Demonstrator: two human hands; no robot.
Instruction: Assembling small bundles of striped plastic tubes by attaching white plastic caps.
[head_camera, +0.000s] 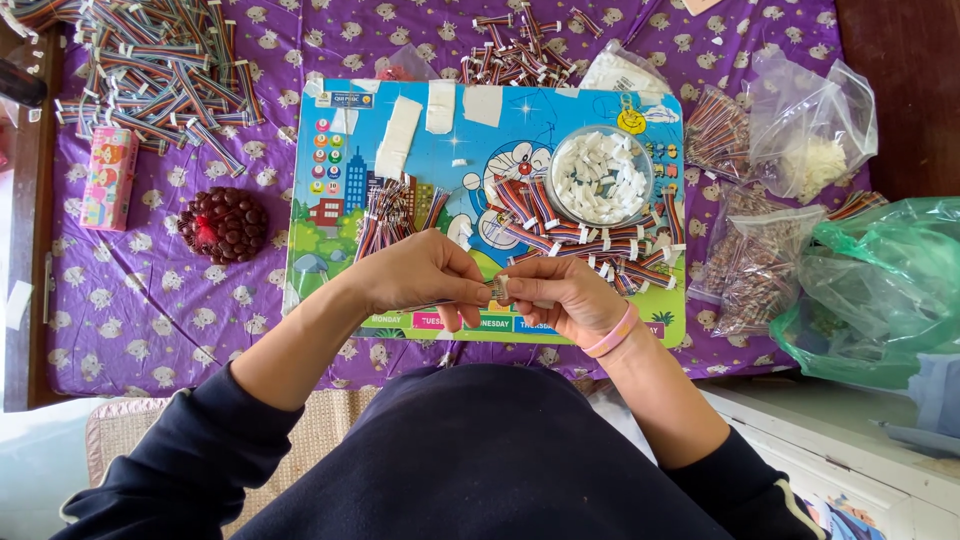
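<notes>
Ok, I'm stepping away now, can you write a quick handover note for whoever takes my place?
Left hand and right hand: both pinch one small cable end between them, above the board's near edge.
Loose coloured wires lie in a bunch on the picture board; a clear bowl of white clips sits right of them.
Done: a pile of wires with white ends lies below the bowl.
Left: the loose bunch, as it looks.
</notes>
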